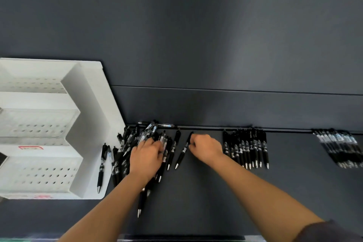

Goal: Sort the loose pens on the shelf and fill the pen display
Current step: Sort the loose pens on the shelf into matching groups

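Sorting by kind, I work out of the heap [125, 143] of loose pens that lies against the back edge of the shelf [196, 192], just right of the white display [94, 104]. My left hand [146, 155] rests on top of that heap with its fingers laid fairly straight across the barrels, pressing them down so they do not roll; as far as I can see it grips none of them. My right hand [206, 148] has its fingers curled and pinches one black pen [182, 155] near its clip end, the tip pointing back toward me and the barrel lying on the shelf in the gap between heap and hand. That pen sits just left of my right knuckles, apart from the heap. To the right of the hand a tidy row [247, 149] lies with tips all one way, and a second row [339, 145] lies farther off, so I judge this pen belongs with one of them. The display's holes look unfilled.
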A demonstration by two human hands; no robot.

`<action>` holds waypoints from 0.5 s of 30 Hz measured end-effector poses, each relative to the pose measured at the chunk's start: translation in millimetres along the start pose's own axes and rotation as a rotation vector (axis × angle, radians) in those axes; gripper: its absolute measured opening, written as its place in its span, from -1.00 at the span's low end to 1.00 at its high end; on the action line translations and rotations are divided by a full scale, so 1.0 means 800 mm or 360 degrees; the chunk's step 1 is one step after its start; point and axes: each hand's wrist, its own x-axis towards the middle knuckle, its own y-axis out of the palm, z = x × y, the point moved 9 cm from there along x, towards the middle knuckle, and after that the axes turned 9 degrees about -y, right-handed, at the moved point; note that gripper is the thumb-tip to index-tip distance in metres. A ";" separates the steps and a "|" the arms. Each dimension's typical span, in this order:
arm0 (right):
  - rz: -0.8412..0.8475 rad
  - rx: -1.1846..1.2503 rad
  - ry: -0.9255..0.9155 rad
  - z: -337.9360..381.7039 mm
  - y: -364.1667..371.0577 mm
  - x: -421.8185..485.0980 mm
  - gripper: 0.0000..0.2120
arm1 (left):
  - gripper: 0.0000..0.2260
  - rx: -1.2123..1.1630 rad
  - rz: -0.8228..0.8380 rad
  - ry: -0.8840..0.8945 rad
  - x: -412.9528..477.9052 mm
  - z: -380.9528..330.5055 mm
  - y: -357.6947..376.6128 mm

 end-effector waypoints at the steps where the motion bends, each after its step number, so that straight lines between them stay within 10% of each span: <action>1: 0.0001 0.0006 0.0006 0.006 0.003 0.002 -0.79 | -0.81 0.0008 0.0009 -0.0007 -0.001 0.003 -0.001; 15: 0.0241 0.0441 0.0477 0.009 0.034 -0.006 -0.85 | -0.62 0.0489 0.0099 0.0170 0.003 -0.037 0.014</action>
